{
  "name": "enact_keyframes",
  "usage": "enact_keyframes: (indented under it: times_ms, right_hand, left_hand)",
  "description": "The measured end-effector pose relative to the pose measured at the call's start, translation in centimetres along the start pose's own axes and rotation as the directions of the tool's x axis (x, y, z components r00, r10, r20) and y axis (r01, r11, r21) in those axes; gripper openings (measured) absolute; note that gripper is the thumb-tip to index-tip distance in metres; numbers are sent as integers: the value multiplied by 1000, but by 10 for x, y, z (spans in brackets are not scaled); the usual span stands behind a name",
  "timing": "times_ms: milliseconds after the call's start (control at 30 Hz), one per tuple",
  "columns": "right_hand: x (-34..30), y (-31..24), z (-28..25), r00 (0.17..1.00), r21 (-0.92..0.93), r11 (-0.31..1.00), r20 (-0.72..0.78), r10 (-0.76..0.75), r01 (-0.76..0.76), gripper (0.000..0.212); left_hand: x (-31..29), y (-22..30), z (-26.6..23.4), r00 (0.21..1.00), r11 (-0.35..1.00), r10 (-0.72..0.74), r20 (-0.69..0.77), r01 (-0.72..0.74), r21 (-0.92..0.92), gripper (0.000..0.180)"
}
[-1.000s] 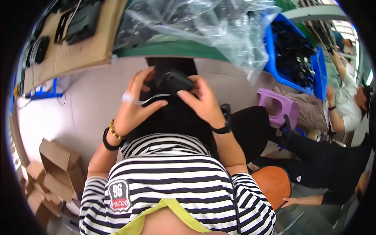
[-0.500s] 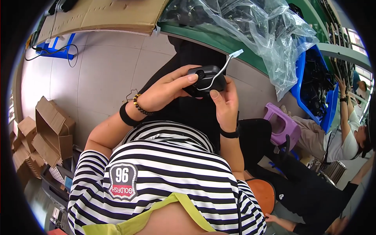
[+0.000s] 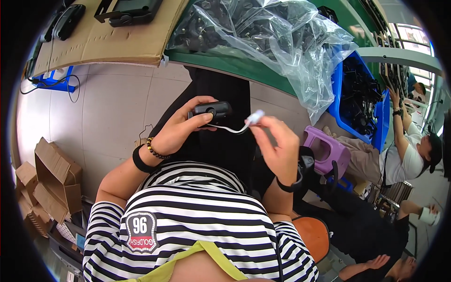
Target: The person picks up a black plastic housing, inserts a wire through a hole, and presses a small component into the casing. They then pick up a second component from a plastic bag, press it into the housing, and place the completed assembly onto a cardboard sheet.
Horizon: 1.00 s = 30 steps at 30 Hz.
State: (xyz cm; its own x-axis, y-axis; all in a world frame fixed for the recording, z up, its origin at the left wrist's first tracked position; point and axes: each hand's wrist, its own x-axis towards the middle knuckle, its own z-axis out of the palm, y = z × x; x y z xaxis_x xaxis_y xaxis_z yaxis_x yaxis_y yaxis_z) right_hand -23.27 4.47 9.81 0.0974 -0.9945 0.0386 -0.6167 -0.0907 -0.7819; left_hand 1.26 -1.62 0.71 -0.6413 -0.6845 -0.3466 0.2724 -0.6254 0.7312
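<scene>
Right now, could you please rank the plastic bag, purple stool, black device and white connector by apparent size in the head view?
Largest to smallest:
Plastic bag
Purple stool
Black device
White connector

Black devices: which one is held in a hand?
The black device with a white cable running to the right hand: the left hand grips it, while the black devices at upper left lie on cardboard.

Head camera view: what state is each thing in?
black device: held in left hand
white cable: bent, connector pinched by right hand
clear plastic bag: crumpled, overhanging the green table
blue bin: holding black parts
cardboard box: flaps open
purple stool: upright
</scene>
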Motion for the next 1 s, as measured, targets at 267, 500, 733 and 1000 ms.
enact_keyframes:
  times_ms: [267, 500, 733, 1000]
  right_hand:
    - [74, 22, -87, 848, -158, 986, -529, -42, -50, 16]
    - [145, 79, -95, 863, -600, 766, -490, -122, -232, 15]
    - [160, 85, -85, 903, -642, 734, -420, -95, -221, 22]
    - [159, 87, -76, 864, -612, 763, -480, -151, -207, 25]
  left_hand:
    - [17, -9, -6, 999, 946, -37, 18, 29, 322, 42]
    - [21, -26, -5, 996, 852, 82, 40, -91, 515, 42]
    - [22, -20, -4, 997, 878, 79, 23, -80, 472, 42]
    - [22, -20, -4, 995, 870, 91, 37, -98, 483, 42]
